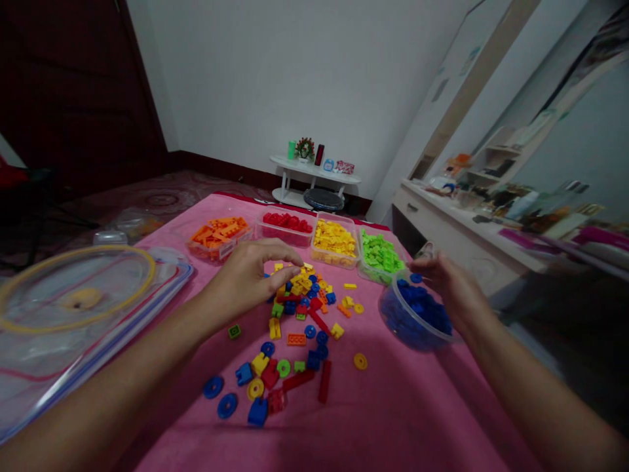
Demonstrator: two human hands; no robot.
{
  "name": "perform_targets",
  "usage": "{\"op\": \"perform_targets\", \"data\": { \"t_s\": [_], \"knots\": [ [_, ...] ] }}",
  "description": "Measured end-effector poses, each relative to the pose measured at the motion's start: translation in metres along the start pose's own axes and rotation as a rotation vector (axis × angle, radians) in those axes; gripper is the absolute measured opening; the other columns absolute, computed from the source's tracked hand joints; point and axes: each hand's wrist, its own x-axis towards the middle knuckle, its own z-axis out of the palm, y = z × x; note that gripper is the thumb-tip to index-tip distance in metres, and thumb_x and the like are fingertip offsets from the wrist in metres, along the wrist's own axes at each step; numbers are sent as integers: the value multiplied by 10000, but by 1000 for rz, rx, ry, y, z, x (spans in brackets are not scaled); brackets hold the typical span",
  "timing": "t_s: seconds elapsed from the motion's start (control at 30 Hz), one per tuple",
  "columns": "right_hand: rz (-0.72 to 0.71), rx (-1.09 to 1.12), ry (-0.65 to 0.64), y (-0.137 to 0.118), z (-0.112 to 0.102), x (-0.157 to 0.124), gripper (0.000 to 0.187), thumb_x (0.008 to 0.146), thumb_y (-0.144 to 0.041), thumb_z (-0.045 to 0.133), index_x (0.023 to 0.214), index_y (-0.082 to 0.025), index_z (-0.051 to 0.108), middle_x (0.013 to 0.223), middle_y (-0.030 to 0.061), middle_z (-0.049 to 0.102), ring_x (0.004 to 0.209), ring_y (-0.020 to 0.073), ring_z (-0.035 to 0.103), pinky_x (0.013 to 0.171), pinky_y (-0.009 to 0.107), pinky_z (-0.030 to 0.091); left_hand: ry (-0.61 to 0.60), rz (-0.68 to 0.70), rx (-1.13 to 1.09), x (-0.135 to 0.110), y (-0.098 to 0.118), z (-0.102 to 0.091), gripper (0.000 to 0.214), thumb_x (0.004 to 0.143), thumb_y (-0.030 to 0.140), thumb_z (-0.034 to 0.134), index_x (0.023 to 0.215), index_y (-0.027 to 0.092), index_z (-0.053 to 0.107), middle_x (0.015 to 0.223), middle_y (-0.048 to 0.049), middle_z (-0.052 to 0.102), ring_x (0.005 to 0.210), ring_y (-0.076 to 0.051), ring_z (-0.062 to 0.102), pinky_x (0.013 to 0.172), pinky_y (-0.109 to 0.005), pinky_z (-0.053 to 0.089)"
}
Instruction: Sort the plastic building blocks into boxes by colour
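Note:
My left hand (258, 269) hovers over the near left side of a mixed pile of building bricks (304, 288), thumb and fingers apart, holding nothing I can see. My right hand (445, 282) is above the rim of a round clear tub (400, 331) filled with blue bricks (425, 305). Its fingers look loosely parted. Just below the fingertips is a blue round piece (416, 278), seemingly apart from them. Loose bricks in several colours lie nearer me, among them a red strip (325, 381), a yellow ring (360, 361) and a blue ring (227, 406).
Along the far edge of the pink-covered table (383, 419) stand tubs of orange bricks (221, 229), red bricks (287, 221), yellow bricks (335, 239) and green bricks (381, 252). Clear lids (98, 347) lie at the left. A cluttered white dresser (442, 216) is at the right.

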Motion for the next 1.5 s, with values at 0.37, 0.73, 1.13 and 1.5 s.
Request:
{"op": "perform_targets", "data": {
  "t_s": [0.37, 0.73, 1.13, 1.5],
  "knots": [
    [-878, -477, -1146, 2, 122, -164, 425, 778, -401, 624, 1179, -283, 546, 1238, 49, 545, 1164, 239, 435, 997, 420, 297, 77, -123, 27, 0, -29, 0, 172, 769, 187, 548, 843, 160, 701, 843, -25, 704, 791, -134, 629, 762, -239, 472],
    [-1099, -835, -1036, 28, 167, -146, 131, 876, -243, 501, 889, -201, 625, 973, 42, 605, 945, 171, 478, 883, 349, 307, 87, -204, 79, 1, -51, -1, 182, 759, 188, 548, 835, 143, 707, 791, -40, 705, 691, -125, 615, 675, -228, 474],
    [-990, -969, -763, 7, 201, -110, 199, 882, -210, 453, 917, -200, 649, 907, 60, 612, 904, 189, 488, 772, 321, 304, -557, -550, 743, -7, -31, -20, 138, 650, 218, 658, 752, 159, 729, 762, -131, 696, 765, -250, 649, 645, -298, 487],
    [-940, -1030, -746, 4, 220, -120, 154, 810, -135, 475, 834, -156, 625, 875, 84, 631, 874, 206, 538, 746, 322, 316, -582, -595, 830, -8, -28, 1, 236, 753, 192, 590, 951, 132, 704, 930, -193, 679, 905, -282, 645, 736, -332, 507]
  ]
}}
